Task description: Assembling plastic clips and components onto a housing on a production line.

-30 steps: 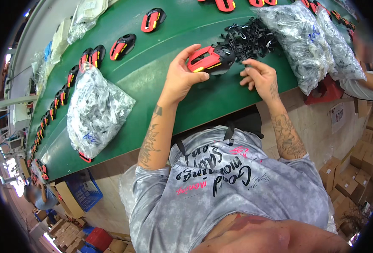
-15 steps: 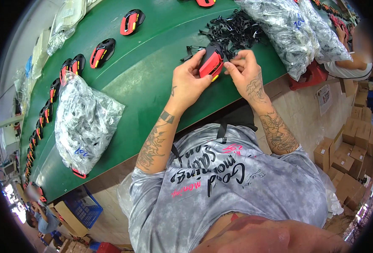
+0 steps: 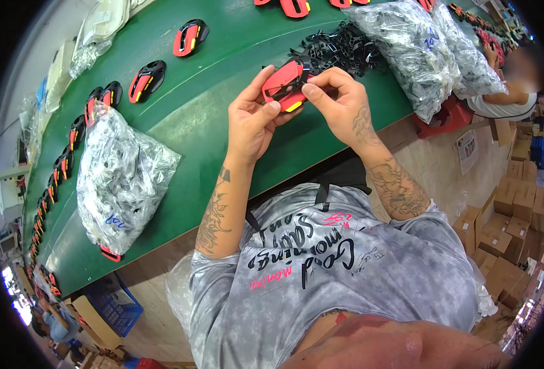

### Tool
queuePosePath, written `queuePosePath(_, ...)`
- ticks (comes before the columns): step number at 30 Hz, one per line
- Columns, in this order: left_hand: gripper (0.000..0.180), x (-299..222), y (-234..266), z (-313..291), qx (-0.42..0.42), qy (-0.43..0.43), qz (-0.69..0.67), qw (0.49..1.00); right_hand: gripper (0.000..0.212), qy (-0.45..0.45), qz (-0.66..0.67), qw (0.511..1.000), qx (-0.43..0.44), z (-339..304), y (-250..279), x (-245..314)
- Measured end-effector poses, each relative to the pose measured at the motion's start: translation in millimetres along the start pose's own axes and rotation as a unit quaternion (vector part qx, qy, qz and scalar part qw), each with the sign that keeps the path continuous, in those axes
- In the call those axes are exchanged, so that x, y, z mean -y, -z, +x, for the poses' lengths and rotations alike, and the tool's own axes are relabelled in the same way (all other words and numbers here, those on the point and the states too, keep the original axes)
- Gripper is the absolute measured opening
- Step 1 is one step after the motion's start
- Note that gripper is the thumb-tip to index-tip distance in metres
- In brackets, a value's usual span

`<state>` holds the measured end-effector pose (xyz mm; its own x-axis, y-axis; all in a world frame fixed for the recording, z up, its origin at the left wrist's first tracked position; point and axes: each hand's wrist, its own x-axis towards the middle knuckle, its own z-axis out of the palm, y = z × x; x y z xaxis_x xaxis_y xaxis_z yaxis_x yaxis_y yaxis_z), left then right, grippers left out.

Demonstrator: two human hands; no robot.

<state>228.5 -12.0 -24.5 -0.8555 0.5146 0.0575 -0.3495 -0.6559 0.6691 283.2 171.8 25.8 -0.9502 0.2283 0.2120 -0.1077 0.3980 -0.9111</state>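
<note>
My left hand (image 3: 252,117) grips a red-and-black plastic shell (image 3: 279,78) with a yellow accent, holding it tilted above the green table. My right hand (image 3: 340,101) pinches a thin black plastic part (image 3: 296,82) against the shell, thumb and fingers closed; its far end is partly hidden by the fingers. Just beyond the hands lies a tangled heap of black plastic parts (image 3: 346,46). Similar red-and-black shells rest farther left, among them one shell (image 3: 147,81) and another shell (image 3: 189,38).
A clear bag of parts (image 3: 124,178) lies on the green table (image 3: 210,132) at left. More full bags (image 3: 407,55) stand at right, near a seated person (image 3: 506,98). A row of shells curves along the left side. Cardboard boxes (image 3: 493,237) and a blue crate (image 3: 118,307) are on the floor.
The shell has been turned and moved slightly left, its red side now facing up. My right hand has come in against it, and a black part now shows across the shell.
</note>
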Motion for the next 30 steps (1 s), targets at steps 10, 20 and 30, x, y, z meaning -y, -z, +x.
queuePosePath(10,0.068,10,-1,1,0.049,0.002,0.044,0.998,0.012,0.046,-0.076,0.995,0.039,4,19,7)
queuePosePath(20,0.07,9,3,0,0.043,0.006,0.036,0.998,0.012,-0.012,-0.031,0.997,0.065,15,29,5)
queuePosePath(30,0.056,8,-3,-4,-0.027,-0.026,0.129,0.991,0.045,0.142,-0.182,0.972,0.041,18,29,10)
